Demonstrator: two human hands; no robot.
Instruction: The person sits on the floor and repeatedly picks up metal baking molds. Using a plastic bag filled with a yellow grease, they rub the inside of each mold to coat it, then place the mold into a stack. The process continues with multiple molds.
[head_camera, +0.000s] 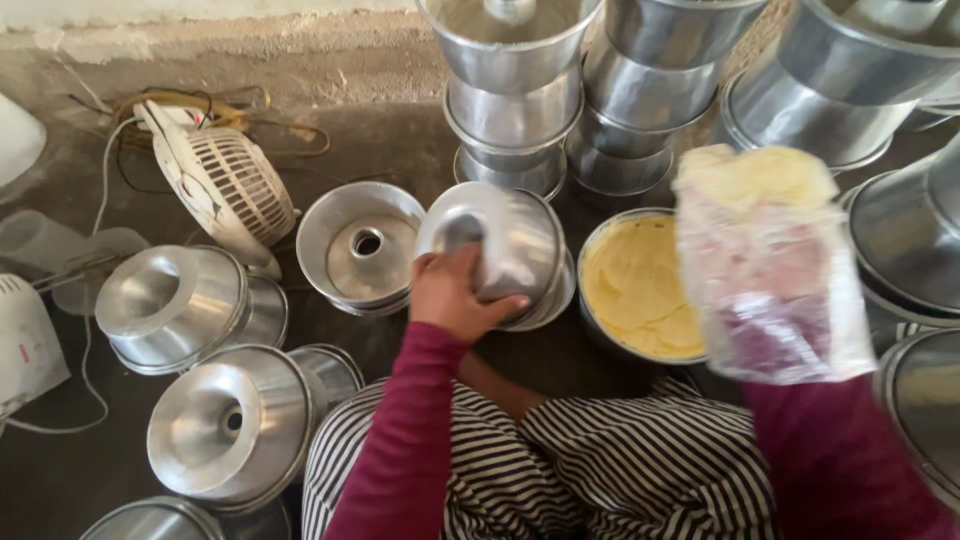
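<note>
Left hand (455, 295) mid-frame, fingers gripping tilted empty tube cake pan (505, 250); bagged right hand (775, 270), fingers unclear, smeared yellow, beside butter-filled bowl (600, 300).

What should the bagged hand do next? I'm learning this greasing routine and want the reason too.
Probably bring the right hand, covered in a plastic bag smeared with yellow paste, into the tilted metal pan that the left hand grips: its opening faces away from the bowl of paste, and the bag looks loaded.
</note>
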